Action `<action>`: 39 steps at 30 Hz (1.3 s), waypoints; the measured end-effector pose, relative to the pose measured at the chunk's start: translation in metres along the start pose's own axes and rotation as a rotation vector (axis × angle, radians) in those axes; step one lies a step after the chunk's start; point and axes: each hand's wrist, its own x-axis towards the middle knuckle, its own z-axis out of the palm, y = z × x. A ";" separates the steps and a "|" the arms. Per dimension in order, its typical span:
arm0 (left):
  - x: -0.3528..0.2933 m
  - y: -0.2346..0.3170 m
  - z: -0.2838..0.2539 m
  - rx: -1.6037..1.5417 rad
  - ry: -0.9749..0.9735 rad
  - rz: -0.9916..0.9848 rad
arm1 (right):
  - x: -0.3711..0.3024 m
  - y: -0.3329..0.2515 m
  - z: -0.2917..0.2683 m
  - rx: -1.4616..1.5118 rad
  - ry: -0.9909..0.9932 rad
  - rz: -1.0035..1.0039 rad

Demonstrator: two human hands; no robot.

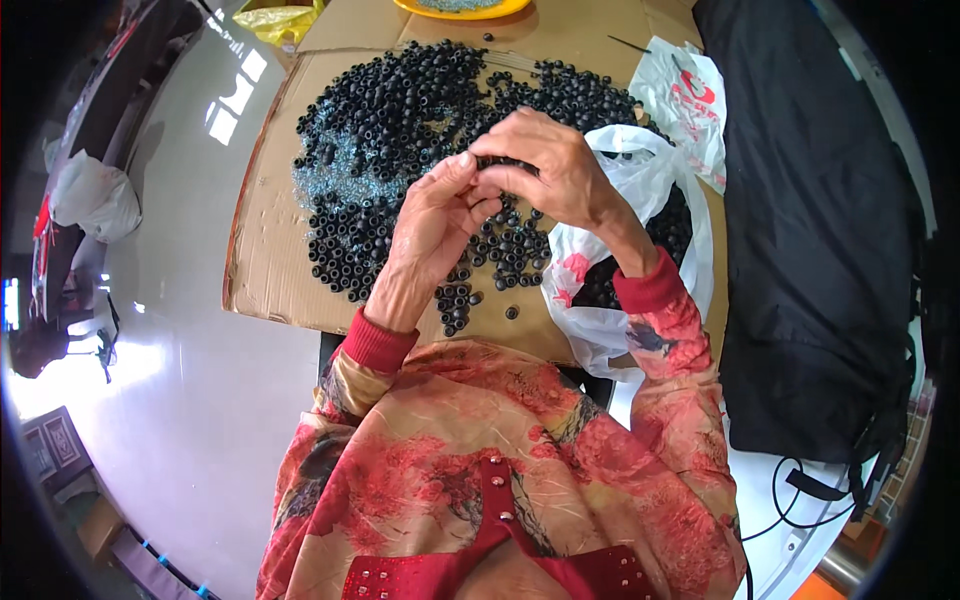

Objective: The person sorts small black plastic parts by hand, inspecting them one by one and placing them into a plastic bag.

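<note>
Both hands meet above a heap of small black ring-shaped pieces (400, 90) spread over a sheet of cardboard (270, 220). My left hand (430, 225) pinches with thumb and forefinger, its other fingers curled. Against its fingertips, my right hand (560, 165) is also closed in a pinch. Something dark shows between the right fingers, but I cannot make out what either hand holds. Tiny pale-blue translucent rings (350, 185) lie among the black pieces left of my hands. Beneath my right wrist, an opened white plastic bag (585, 325) holds more black pieces.
A yellow dish (480, 10) with pale-blue bits stands at the far edge. A flattened white bag (685, 100) lies at the far right, beside a long black fabric case (810, 250). Farther left are a yellow bag (280, 22) and a bundled white bag (95, 195).
</note>
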 end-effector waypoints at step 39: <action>-0.018 -0.005 -0.045 0.075 0.158 -0.009 | -0.066 0.029 0.009 -0.276 -0.063 0.180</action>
